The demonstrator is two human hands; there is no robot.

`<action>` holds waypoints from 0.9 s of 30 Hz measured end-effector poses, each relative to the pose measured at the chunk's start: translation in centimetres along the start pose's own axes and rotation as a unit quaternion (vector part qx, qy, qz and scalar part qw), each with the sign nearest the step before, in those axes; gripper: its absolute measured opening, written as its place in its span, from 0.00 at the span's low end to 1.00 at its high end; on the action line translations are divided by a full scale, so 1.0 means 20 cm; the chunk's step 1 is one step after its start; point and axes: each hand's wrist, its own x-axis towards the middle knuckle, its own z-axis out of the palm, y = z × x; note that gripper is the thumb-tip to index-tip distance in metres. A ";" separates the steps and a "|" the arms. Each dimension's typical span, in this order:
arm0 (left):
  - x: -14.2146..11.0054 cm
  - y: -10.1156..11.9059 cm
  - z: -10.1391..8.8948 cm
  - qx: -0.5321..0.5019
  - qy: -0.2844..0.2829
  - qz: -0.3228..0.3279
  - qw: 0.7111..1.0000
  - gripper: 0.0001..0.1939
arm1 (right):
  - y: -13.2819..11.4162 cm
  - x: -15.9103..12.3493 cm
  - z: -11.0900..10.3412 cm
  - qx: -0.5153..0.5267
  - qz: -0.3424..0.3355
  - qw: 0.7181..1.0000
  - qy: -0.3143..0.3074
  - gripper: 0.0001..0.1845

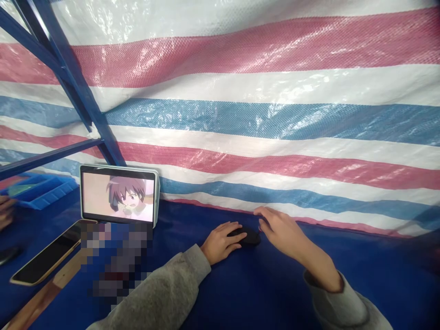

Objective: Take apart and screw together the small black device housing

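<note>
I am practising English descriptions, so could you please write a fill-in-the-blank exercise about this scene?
1. The left hand and the right hand come out of ____ fabric sleeves.
2. The small black, mouse-shaped object lies under the ____ hand.
3. The striped woven plastic sheet shows red, white and ____ bands.

Missing words: grey; left; blue.

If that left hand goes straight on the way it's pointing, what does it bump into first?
The black mouse, which the left hand seems to touch. Past that, maybe the right hand, though depth is hard to tell.
</note>
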 end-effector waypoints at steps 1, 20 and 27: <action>0.00 0.00 0.00 0.000 0.000 -0.001 1.000 0.18 | 0.00 0.00 0.00 -0.001 0.001 1.000 -0.003 0.14; 0.00 0.00 0.00 0.004 -0.007 -0.005 1.000 0.18 | 0.00 0.01 0.00 0.002 0.016 1.000 0.013 0.13; 0.00 0.03 -0.02 -0.002 -0.020 -0.002 1.000 0.21 | 0.00 0.01 0.01 -0.008 0.025 1.000 0.014 0.18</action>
